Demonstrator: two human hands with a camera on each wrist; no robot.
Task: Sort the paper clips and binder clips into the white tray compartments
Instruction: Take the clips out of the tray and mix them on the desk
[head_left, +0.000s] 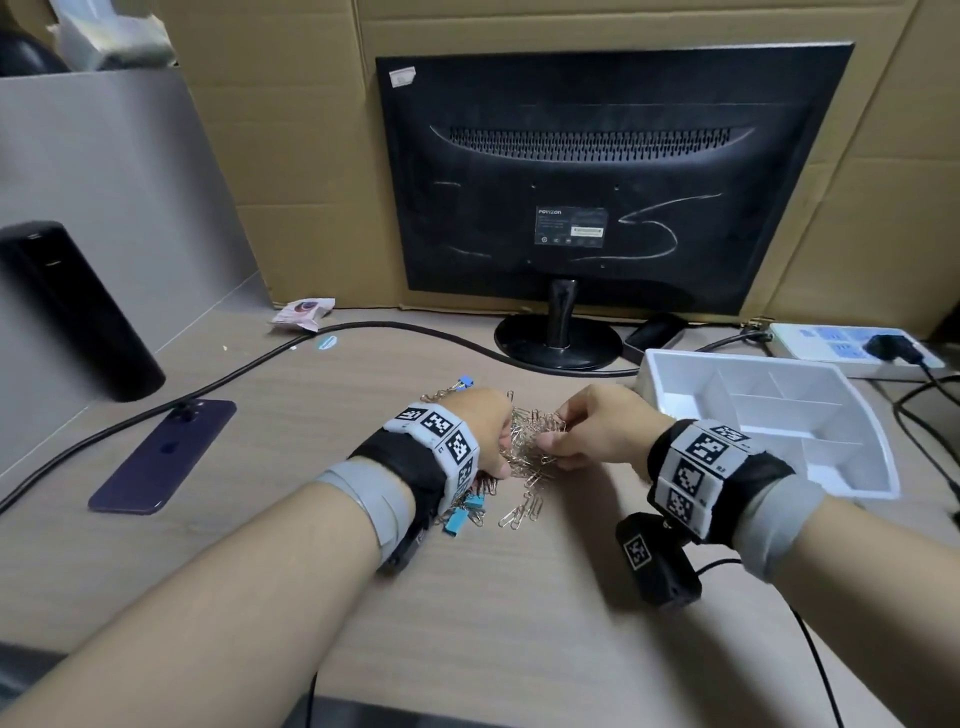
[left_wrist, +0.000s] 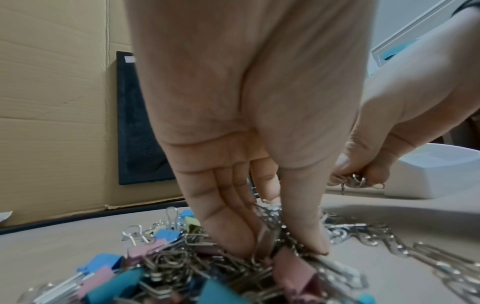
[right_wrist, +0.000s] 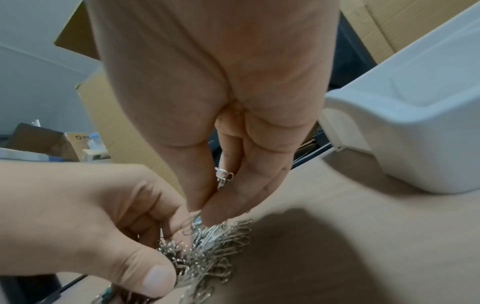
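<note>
Reaching forward over a pale wood-grain desk (head_left: 519, 597), two bare forearms wearing marker-covered wrist bands meet at a tangled heap of silver paper clips (head_left: 527, 452). The left hand (head_left: 480, 431) presses down into the near-left side of the heap, fingers and thumb curled into the wire and gripping a clump of paper clips; in the left wrist view its fingertips (left_wrist: 233, 242) are buried among clips. Just under and nearer than that hand lie the binder clips (left_wrist: 109, 273), blue, pink and a few yellow, mixed in with loose wire; one blue binder clip sits just beyond the hand at the far edge of the heap. The right hand (head_left: 597, 431) hovers close beside the left, thumb and fingers pinching a small bunch of paper clips lifted slightly off the pile, shown clearly in the right wrist view (right_wrist: 224, 176). To the right of the right hand, near but not touching, sits the white tray (head_left: 867, 467), its divided compartments showing no clips. Well to the left of the left hand lies a dark purple phone (head_left: 163, 457), face down, with a black cylinder (head_left: 72, 312) farther back. Beyond both hands a black cable (head_left: 234, 371) crosses the desk, then a black monitor (head_left: 613, 176) seen from behind, a white power strip (head_left: 852, 345), and cardboard sheets (head_left: 291, 156) standing against the rear.
</note>
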